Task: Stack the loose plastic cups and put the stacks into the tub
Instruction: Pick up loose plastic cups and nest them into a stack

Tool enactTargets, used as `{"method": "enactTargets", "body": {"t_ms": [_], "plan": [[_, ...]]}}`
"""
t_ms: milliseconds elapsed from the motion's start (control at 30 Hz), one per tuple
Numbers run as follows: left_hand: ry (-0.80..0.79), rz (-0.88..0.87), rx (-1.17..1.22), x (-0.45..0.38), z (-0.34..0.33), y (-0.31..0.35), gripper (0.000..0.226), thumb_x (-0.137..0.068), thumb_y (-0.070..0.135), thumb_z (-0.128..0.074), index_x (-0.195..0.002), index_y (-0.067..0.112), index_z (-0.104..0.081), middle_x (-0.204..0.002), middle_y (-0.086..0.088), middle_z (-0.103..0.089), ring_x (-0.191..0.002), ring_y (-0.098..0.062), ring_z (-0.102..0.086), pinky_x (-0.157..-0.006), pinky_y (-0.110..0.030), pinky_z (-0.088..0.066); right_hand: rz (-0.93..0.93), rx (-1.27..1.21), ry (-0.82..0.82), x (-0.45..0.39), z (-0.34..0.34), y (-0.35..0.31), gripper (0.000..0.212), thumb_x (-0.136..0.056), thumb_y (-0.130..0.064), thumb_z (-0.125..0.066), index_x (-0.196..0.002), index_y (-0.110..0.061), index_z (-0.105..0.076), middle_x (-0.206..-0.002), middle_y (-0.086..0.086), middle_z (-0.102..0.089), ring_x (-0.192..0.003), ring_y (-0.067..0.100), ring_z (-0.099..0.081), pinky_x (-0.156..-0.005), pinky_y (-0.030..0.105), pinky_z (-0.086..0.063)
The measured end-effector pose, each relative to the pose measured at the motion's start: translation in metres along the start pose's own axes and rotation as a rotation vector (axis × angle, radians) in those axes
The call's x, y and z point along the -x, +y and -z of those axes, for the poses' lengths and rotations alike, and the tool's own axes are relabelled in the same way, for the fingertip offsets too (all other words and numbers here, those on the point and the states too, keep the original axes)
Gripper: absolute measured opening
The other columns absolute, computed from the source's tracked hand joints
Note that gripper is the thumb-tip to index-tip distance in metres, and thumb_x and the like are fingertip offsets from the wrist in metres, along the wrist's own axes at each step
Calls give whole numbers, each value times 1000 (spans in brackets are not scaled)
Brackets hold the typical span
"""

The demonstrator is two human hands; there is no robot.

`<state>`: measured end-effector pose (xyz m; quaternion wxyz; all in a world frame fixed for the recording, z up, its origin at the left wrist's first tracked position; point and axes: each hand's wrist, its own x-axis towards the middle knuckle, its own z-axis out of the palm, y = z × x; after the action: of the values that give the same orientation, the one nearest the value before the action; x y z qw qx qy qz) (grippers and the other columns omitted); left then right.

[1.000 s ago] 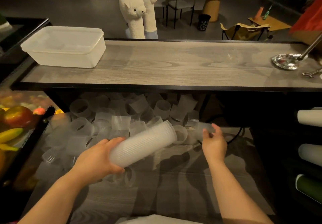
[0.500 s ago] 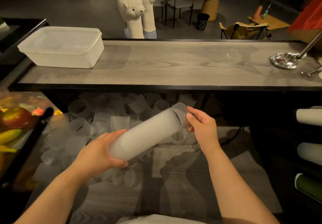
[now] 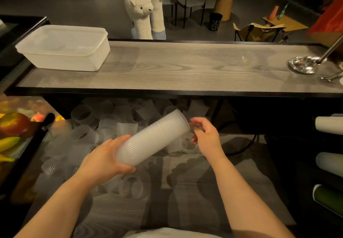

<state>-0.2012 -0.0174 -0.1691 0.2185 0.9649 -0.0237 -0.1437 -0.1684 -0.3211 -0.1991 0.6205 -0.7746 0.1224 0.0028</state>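
- Head view: the left hand (image 3: 104, 160) grips the closed lower end of a long stack of cups (image 3: 152, 138), fingers and thumb curled round it.
- The stack lies tilted, its open mouth pointing up and to the right, held in the air above the lower surface.
- The right hand (image 3: 206, 137) is just beside the mouth of the stack, fingers loosely spread and slightly bent, holding nothing; whether a fingertip touches the rim cannot be told.
- Loose cups (image 3: 111, 124) lie scattered in a heap on the lower surface under the counter (image 3: 185, 71), some on their sides, some mouth up, most behind and to the left of the stack; a few lie below the left hand.
- The tub (image 3: 63, 47), a pale see-through box, stands on the far left of the counter, well apart from both hands; its inside looks bare, though the frosted wall makes this hard to tell.
- Behind the counter stand two white alpaca toys (image 3: 144, 9), side by side.
- At the right end of the counter sits a shiny metal base (image 3: 304, 64) with a slanted rod.
- At the left edge a tray holds fruit (image 3: 13, 126): something red and a yellow banana.
- Rolls (image 3: 329, 125) lie at the right edge, one white, one dark green.
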Motion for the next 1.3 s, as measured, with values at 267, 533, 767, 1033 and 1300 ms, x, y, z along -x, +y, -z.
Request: {"method": "enactTargets", "body": {"t_ms": [267, 533, 767, 1033, 1300], "plan": [[-24, 12, -21, 1, 0, -7, 100, -57, 59, -80, -141, 57, -26, -108, 19, -47, -94, -6, -52, -80, -35, -52, -359, 867, -350, -22, -16, 72, 30, -86, -9, -57, -109, -26, -66, -117, -2, -64, -101, 21, -61, -93, 33, -52], [-49, 17, -27, 1, -3, -10, 102, -57, 60, -81, -143, 56, -25, -106, 19, -46, -94, -7, -51, -81, -35, -51, -403, 878, -314, -22, -16, 93, 37, -92, -21, -54, -128, -25, -60, -125, 1, -62, -113, 27, -59, -99, 33, -47], [-68, 10, -26, 6, -5, -11, 103, -56, 61, -80, -141, 60, -22, -110, 17, -48, -96, -5, -50, -82, -35, -51, -147, 667, 198, 7, 22, 55, 12, -93, -26, -59, -103, -23, -65, -97, 0, -68, -90, 21, -63, -75, 30, -51], [-63, -36, 10, 11, -4, -10, 104, -53, 63, -78, -142, 57, -25, -119, 20, -49, -103, -4, -51, -86, -35, -50, -108, -553, 206, 15, 42, -20, 21, -94, -12, -61, -112, -21, -69, -90, 5, -68, -61, 10, -57, -64, 31, -51], [-21, -67, 103, 19, 8, -7, 100, -49, 60, -80, -136, 62, -31, -118, 22, -51, -102, -5, -53, -87, -38, -51, -24, -300, 77, 19, 15, -47, 25, -96, -12, -58, -113, -23, -71, -104, 1, -73, -73, 14, -57, -74, 31, -56]]}}
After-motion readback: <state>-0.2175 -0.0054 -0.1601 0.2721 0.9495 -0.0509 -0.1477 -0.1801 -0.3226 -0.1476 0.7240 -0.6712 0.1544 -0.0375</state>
